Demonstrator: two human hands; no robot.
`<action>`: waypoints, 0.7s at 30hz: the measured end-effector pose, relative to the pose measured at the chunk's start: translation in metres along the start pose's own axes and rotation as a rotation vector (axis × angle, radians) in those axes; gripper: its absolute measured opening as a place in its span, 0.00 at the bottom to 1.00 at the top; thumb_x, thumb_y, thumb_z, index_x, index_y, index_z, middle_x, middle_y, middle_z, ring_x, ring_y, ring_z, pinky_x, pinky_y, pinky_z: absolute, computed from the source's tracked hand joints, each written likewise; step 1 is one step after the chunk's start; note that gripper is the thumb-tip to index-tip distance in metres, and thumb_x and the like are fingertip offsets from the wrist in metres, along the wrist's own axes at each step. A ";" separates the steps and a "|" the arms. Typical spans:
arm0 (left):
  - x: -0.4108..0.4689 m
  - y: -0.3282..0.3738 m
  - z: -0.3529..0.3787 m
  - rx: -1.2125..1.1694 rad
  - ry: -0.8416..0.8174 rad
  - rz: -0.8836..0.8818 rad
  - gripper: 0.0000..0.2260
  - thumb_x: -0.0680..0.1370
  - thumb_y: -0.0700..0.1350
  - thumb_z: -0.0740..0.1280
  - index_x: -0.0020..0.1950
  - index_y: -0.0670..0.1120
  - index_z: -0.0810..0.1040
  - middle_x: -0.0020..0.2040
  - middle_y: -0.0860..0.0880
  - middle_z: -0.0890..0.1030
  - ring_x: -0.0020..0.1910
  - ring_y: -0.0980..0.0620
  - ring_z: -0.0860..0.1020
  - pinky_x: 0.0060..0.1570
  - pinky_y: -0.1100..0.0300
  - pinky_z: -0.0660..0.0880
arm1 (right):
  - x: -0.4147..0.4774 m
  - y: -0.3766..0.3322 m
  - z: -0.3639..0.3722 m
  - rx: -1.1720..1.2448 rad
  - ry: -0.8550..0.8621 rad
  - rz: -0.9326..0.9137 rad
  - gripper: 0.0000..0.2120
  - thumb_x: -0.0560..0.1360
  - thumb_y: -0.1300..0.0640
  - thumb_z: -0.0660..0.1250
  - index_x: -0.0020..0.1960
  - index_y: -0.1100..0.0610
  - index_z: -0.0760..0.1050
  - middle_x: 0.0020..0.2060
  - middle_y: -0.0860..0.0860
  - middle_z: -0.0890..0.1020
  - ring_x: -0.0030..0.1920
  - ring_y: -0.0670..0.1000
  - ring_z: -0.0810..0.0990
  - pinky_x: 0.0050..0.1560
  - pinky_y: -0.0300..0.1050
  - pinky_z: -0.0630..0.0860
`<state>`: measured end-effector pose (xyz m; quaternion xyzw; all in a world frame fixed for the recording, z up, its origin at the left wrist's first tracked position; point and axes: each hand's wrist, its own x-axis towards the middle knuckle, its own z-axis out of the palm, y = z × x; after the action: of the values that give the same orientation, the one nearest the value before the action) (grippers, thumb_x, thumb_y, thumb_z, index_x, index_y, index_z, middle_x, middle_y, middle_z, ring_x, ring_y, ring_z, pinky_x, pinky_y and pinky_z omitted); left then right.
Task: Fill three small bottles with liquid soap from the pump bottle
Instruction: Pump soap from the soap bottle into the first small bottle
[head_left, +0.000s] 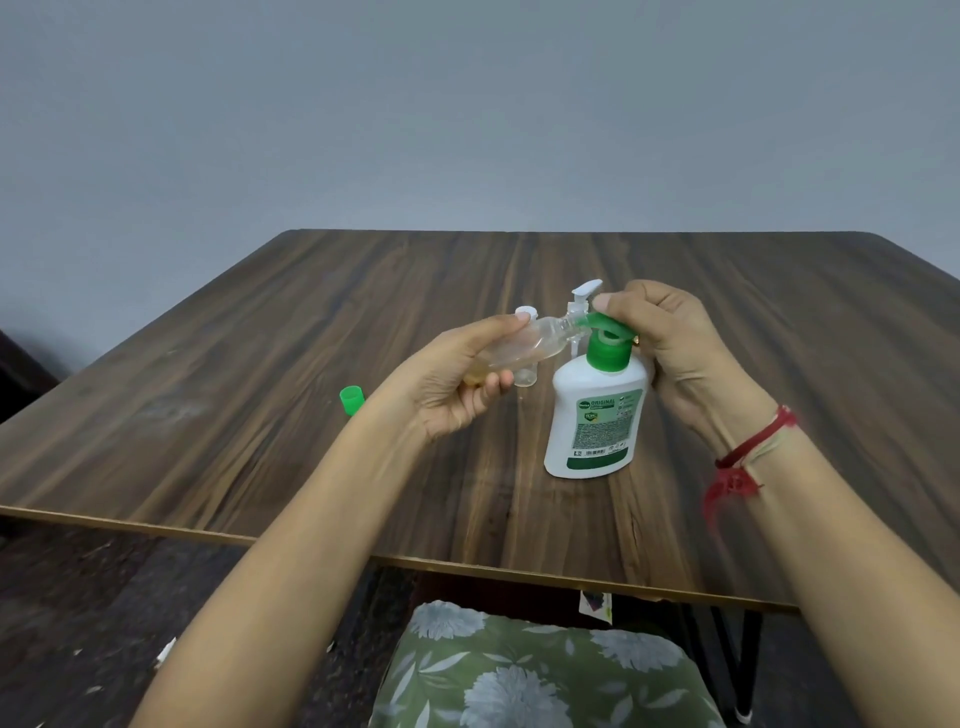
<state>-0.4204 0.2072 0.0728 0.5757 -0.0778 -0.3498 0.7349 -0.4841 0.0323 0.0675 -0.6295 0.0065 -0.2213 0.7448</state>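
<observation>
The small bottle (524, 343) is gripped sideways by left fingers (493, 326), mouth at the pump spout (602, 328); right fingers (649, 306) seem curled round that spout.

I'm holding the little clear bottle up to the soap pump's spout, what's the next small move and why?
Probably press the pump head down with the right hand, slowly. The small bottle in the left hand sits tilted with its mouth at the green spout, and holds only a little amber soap at its base, so it likely needs more.
</observation>
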 end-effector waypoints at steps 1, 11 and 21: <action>0.000 0.000 0.000 -0.009 -0.007 -0.009 0.09 0.75 0.46 0.70 0.37 0.45 0.84 0.39 0.46 0.81 0.19 0.58 0.72 0.16 0.71 0.69 | 0.001 -0.001 0.000 0.003 0.004 0.002 0.22 0.70 0.65 0.70 0.20 0.53 0.69 0.23 0.46 0.75 0.26 0.43 0.73 0.30 0.35 0.71; -0.003 0.001 0.000 -0.019 -0.063 -0.038 0.07 0.76 0.46 0.68 0.48 0.43 0.79 0.48 0.42 0.78 0.19 0.58 0.72 0.15 0.71 0.68 | 0.005 -0.008 -0.001 0.003 -0.021 0.000 0.18 0.66 0.64 0.71 0.21 0.53 0.71 0.27 0.50 0.77 0.29 0.45 0.76 0.32 0.36 0.74; 0.002 0.000 -0.001 0.002 -0.076 -0.020 0.06 0.77 0.46 0.67 0.48 0.44 0.80 0.45 0.43 0.79 0.19 0.58 0.71 0.15 0.71 0.66 | 0.006 -0.009 -0.006 0.000 -0.066 0.013 0.18 0.67 0.64 0.71 0.21 0.53 0.72 0.28 0.48 0.79 0.33 0.46 0.77 0.34 0.36 0.75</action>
<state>-0.4185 0.2070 0.0724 0.5635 -0.1002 -0.3785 0.7274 -0.4831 0.0241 0.0760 -0.6364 -0.0141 -0.1955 0.7460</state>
